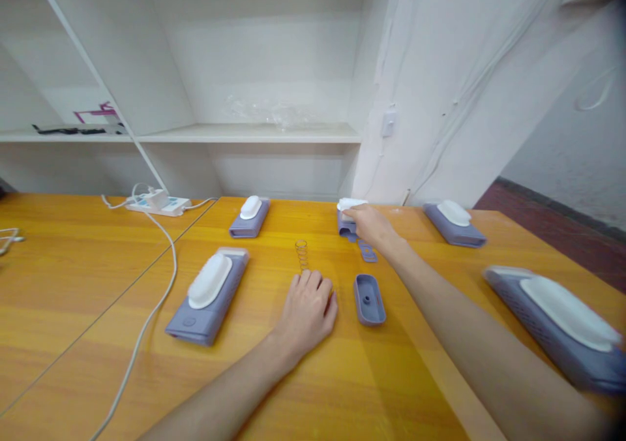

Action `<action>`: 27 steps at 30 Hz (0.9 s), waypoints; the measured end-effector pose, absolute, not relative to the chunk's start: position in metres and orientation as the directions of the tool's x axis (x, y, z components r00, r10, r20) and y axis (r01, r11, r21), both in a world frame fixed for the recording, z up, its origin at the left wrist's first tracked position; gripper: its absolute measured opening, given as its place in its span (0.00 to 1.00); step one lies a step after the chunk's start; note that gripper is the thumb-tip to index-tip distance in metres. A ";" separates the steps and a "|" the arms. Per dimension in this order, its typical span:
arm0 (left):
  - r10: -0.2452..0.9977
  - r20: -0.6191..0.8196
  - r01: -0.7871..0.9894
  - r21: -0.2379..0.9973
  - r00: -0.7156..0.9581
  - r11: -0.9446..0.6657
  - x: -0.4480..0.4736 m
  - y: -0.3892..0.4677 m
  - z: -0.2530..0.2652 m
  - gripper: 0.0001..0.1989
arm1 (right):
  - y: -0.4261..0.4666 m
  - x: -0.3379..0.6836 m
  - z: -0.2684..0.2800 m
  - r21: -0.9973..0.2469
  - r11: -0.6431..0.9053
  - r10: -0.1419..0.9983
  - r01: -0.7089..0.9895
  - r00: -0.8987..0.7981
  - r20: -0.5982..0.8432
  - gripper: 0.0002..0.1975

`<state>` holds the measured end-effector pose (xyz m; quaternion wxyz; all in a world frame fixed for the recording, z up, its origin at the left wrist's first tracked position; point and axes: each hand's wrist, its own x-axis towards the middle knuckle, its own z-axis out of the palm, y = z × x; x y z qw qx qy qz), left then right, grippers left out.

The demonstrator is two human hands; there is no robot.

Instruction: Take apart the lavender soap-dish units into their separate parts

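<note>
My left hand (309, 305) rests low over the table, its fingers bent downward and closed at the near end of a thin metal coil spring (302, 253). The fingertips are partly hidden. Farther off, my right hand (374, 224) reaches out and grips a small purple-grey case with a white top (346, 227), one finger lying across the white part. Just nearer than that case is a flat purple-grey cut-out plate (367, 251). Between my arms sits an open, hollow purple-grey shell (370, 300) with a small round post inside.
Purple-grey devices with white oval tops stand around: far left (250, 217), near left (208, 295), far right (454, 224) and near right (557, 323). A white cable (172, 278) runs from a power strip (159, 202). White shelving (249, 133) backs the wooden table (313, 389).
</note>
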<state>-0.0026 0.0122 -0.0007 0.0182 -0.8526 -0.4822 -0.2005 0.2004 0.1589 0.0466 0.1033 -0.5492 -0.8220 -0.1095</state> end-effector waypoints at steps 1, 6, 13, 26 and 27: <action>0.814 0.361 0.829 0.161 0.455 -0.535 -0.003 0.012 -0.001 0.08 | 0.160 0.200 0.046 0.058 0.378 0.877 0.924 -0.377 0.299 0.23; 0.809 0.364 0.827 0.156 0.461 -0.541 -0.003 0.012 -0.001 0.08 | 0.149 0.194 0.047 0.025 0.379 0.853 0.925 -0.359 0.379 0.23; 0.810 0.357 0.819 0.172 0.466 -0.547 -0.003 0.013 -0.001 0.09 | 0.105 0.187 0.037 -0.087 0.330 0.842 0.940 -0.252 0.478 0.17; 0.806 0.362 0.816 0.171 0.468 -0.552 -0.002 0.012 0.000 0.09 | 0.059 0.241 0.001 -0.352 0.353 0.898 0.867 -0.208 0.388 0.16; 0.805 0.366 0.816 0.171 0.467 -0.552 -0.003 0.012 0.001 0.09 | 0.057 0.243 0.002 -0.376 0.355 0.900 0.856 -0.205 0.384 0.17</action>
